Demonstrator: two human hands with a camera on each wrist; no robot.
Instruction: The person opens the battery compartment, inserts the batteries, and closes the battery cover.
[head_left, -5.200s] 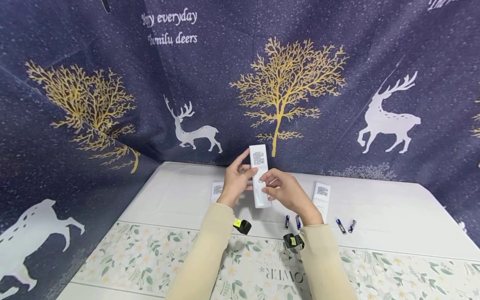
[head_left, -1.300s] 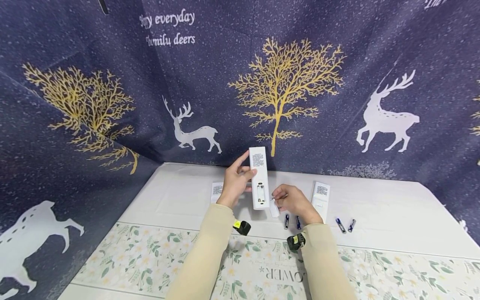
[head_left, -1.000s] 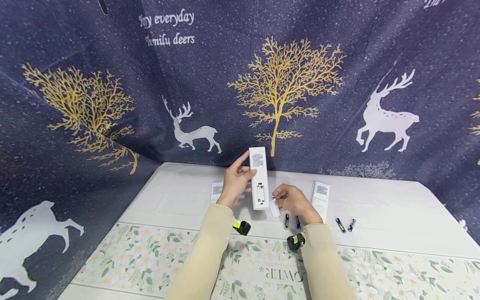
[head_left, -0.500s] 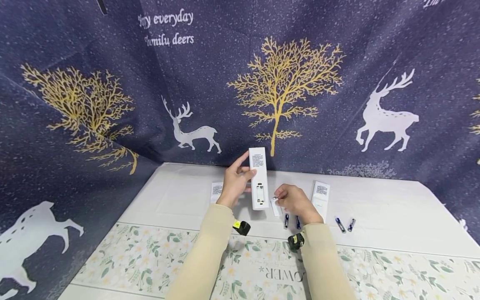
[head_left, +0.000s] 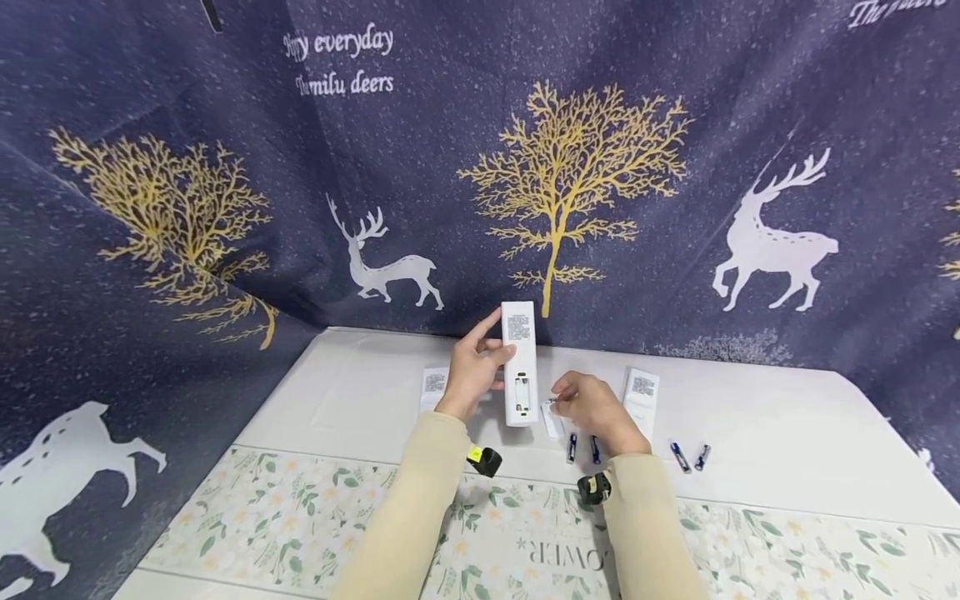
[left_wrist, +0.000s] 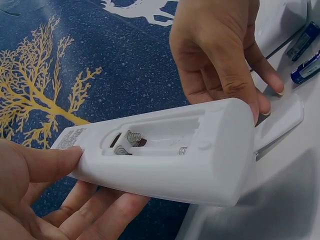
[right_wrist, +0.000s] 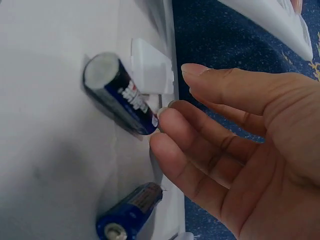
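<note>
My left hand (head_left: 470,372) grips a white remote control (head_left: 519,354) upright, its back facing me. In the left wrist view, the thumb lies on the back and the other fingers are behind. Its battery compartment (left_wrist: 155,137) is uncovered and holds no batteries; metal springs show inside. My right hand (head_left: 592,407) is just right of the remote, fingers loosely bent around nothing. The white battery cover (right_wrist: 151,67) lies on the table close beyond its fingertips. A blue and black battery (right_wrist: 120,95) lies near those fingertips, with another battery (right_wrist: 132,212) beside it.
A second remote (head_left: 433,383) lies at the left, partly hidden by my left hand. A third remote (head_left: 642,392) lies right of my right hand. Two more batteries, one (head_left: 680,457) beside the other (head_left: 702,457), lie farther right. A patterned cloth wall stands behind the white table (head_left: 780,433).
Five seconds ago my right fingers were on the remote's cover. The cover has come off and lies on the table; my right hand has moved right and let it go. The left hand keeps its hold.
</note>
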